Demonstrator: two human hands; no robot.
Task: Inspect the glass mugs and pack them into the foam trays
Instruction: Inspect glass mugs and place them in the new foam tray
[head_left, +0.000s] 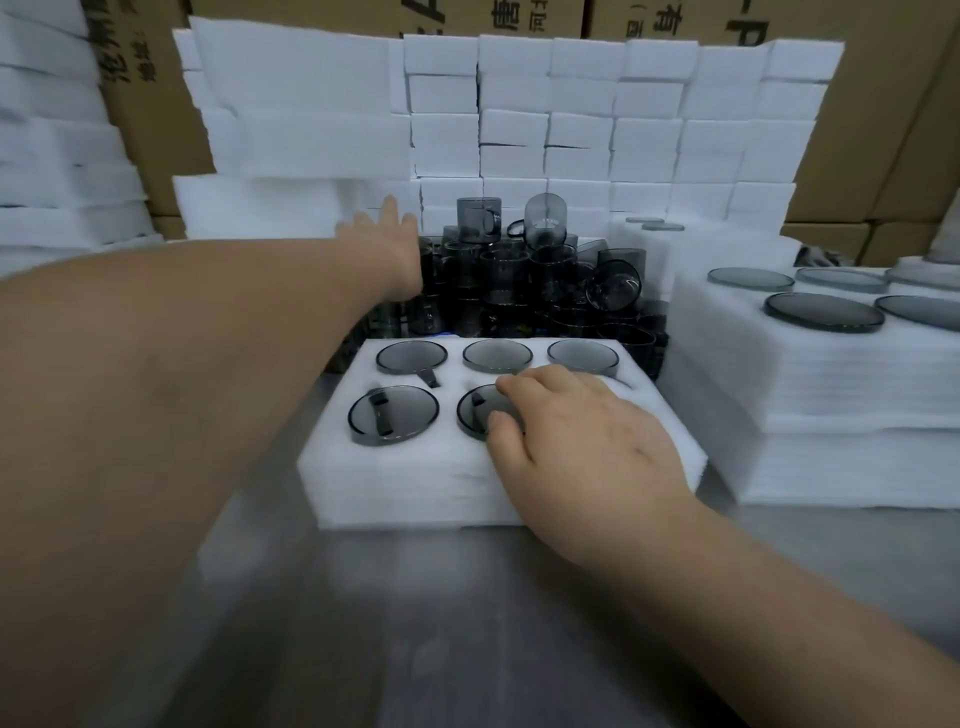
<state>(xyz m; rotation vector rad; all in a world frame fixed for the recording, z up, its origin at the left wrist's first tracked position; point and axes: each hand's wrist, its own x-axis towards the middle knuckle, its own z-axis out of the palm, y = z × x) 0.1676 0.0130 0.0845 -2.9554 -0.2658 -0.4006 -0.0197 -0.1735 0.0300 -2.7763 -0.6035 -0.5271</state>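
A white foam tray (405, 483) lies on the table in front of me with smoky grey glass mugs sunk bottom-up in its holes. Three fill the back row (497, 355); one sits front left (393, 414). My right hand (576, 431) rests flat on the tray, its fingers on the front-middle mug (480, 410) and covering the front right hole. My left hand (387, 249) reaches far forward, fingers spread, at the left edge of the heap of loose mugs (540, 275) behind the tray. It holds nothing that I can see.
Stacks of white foam blocks (545, 114) wall off the back, with foam sheets (291, 119) at the left. At the right stand filled foam trays (810, 374) with mugs in them. Cardboard cartons (883, 130) rise behind. The grey table (467, 623) runs toward me.
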